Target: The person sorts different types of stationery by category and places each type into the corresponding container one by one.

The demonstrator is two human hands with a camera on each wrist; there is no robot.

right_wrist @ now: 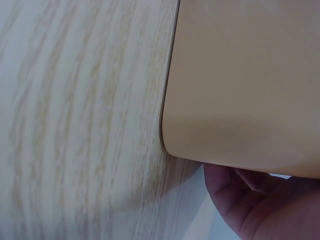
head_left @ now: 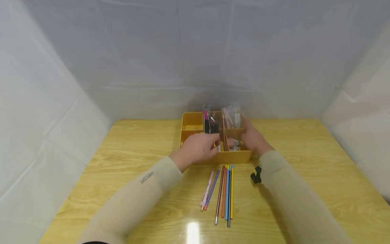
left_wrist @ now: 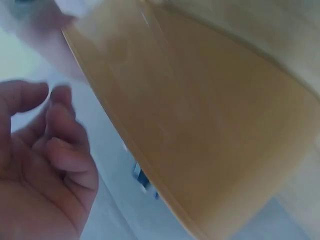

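Fingers of both hands are partly hidden from us: our left hand (head_left: 198, 148) hovers loosely curled over the yellow plastic compartment organiser (head_left: 234, 157), our right hand (head_left: 254, 139) gripping its right end; its long axis runs left-right, mid-table.

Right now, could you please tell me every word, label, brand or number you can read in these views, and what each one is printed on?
One small dark print runs along the left sleeve near the wrist: too small and blurred to quote with confidence.
The pencils on the table, the yellow organizer and the black clip: no readable print.
Both wrist views: no text visible.
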